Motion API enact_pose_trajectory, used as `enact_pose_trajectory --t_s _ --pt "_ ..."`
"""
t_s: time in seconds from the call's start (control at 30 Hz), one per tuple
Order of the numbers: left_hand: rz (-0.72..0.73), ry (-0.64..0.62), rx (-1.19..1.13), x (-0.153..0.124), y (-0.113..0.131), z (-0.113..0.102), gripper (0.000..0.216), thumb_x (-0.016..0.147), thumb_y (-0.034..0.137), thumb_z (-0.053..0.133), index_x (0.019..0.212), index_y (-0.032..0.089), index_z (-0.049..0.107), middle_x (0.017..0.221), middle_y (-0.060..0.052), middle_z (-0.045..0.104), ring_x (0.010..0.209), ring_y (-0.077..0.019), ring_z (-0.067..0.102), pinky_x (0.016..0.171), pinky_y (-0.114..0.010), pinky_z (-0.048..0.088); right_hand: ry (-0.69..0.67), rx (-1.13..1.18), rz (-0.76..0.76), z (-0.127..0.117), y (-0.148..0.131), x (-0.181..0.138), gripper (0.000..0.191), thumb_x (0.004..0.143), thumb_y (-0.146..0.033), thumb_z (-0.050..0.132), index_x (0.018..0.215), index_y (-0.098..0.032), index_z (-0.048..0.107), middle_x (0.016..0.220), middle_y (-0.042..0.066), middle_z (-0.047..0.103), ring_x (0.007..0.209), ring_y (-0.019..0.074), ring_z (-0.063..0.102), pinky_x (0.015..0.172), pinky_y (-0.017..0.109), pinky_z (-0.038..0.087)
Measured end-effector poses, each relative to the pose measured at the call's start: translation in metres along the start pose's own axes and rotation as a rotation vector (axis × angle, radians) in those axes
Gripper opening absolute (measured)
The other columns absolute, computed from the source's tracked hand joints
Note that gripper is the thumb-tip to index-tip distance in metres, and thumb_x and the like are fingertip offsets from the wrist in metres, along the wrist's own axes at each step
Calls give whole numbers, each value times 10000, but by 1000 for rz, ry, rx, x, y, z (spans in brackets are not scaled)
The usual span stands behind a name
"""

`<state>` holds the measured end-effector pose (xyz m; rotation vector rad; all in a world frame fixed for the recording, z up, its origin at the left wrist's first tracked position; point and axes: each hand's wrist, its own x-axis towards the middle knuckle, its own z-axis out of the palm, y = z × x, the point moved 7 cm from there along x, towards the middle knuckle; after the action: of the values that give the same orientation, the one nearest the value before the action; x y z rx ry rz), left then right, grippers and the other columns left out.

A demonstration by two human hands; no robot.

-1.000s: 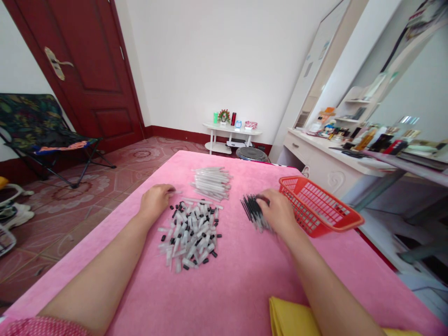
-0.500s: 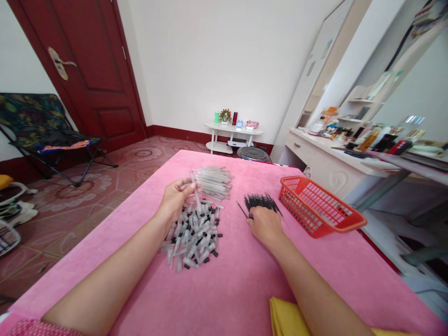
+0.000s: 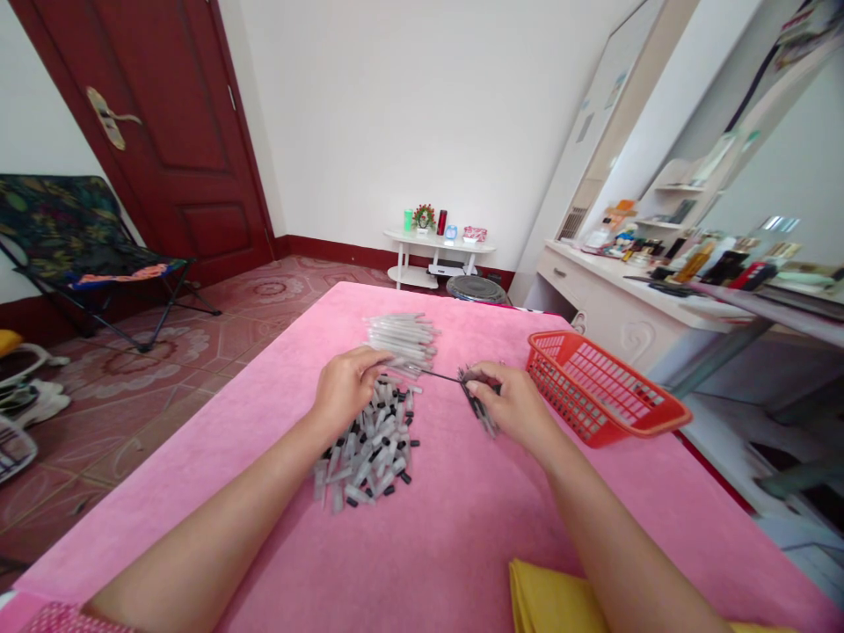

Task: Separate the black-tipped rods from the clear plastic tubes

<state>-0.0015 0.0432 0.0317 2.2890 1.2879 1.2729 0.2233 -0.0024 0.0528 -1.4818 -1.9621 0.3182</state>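
On the pink-covered bench (image 3: 428,545), the left hand (image 3: 346,387) hovered over a loose heap of short clear tubes with black caps (image 3: 369,453). Its fingers were pinched on a slim clear plastic tube (image 3: 401,363) pointing right. A thin black rod (image 3: 440,376) reached that tube's end, its other end gripped by the fingers of the right hand (image 3: 512,406), just above a bundle of black rods (image 3: 483,413). A red plastic mesh basket (image 3: 600,391) stood just beside it.
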Motion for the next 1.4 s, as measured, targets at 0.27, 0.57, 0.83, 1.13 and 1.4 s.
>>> enact_pose_trajectory --t_s 0.27,0.57,0.83,1.13,1.4 --pt "60 -65 159 -3 8 5 328 796 132 456 1011 252 672 1002 -22 675 933 -196 597 815 -293 456 38 -40 12 -3 5 0 168 765 -198 505 826 -211 661 789 1 691 744 154 620 675 242 414" --pt "149 -187 328 -8 22 12 399 778 95 445 1066 285 646 1029 -13 659 959 -184 576 820 -275 444 12 -253 -43 -8 -14 -2 160 780 -181 518 822 -217 667 860 17 693 810 170 603 683 245 379" --pt "261 -244 281 -13 38 24 405 773 78 445 1070 272 642 1023 -23 660 949 -182 585 788 -275 446 38 -177 -160 5 -31 -5 118 803 -194 544 826 -199 660 856 34 675 834 186 581 780 296 371" --pt "-22 -14 156 -4 -9 3 274 800 182 484 999 216 670 988 -35 682 912 -200 612 791 -289 462 63 -89 -177 35 -49 -21 113 832 -223 516 843 -199 626 869 39 613 836 173 543 768 283 385" --pt "-18 24 62 -4 -9 4 261 808 184 476 982 228 666 979 -31 686 918 -198 621 810 -308 476 -296 -180 -166 90 -40 -32 102 727 -162 597 822 -190 621 857 32 620 837 174 555 712 249 377"
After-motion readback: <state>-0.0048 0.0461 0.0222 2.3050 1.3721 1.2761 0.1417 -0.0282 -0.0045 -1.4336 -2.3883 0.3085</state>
